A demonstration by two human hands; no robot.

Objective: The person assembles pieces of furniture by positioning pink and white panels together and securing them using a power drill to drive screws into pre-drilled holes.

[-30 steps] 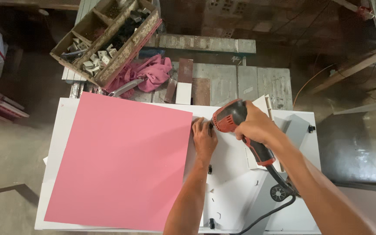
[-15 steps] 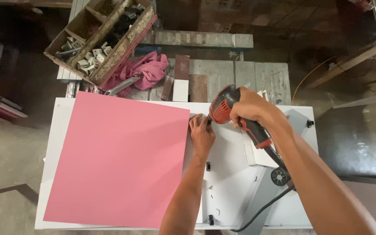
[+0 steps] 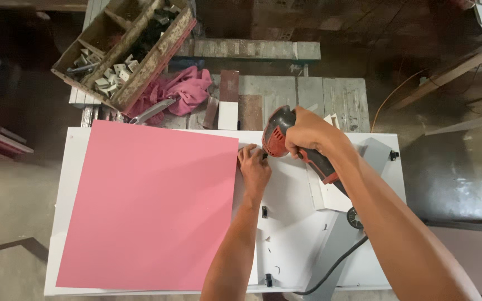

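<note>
Two hands work at a white panel (image 3: 291, 200) on the bench: the left hand (image 3: 254, 170) presses flat beside the pink board (image 3: 149, 209), fingers pinching something too small to make out, while the right hand (image 3: 308, 134) is wrapped tight around a red corded drill (image 3: 277, 136), its tip at those fingers. Fastening appears under way; steady, square pressure seems called for next. Beyond, a wooden box (image 3: 124, 50) holds white brackets.
</note>
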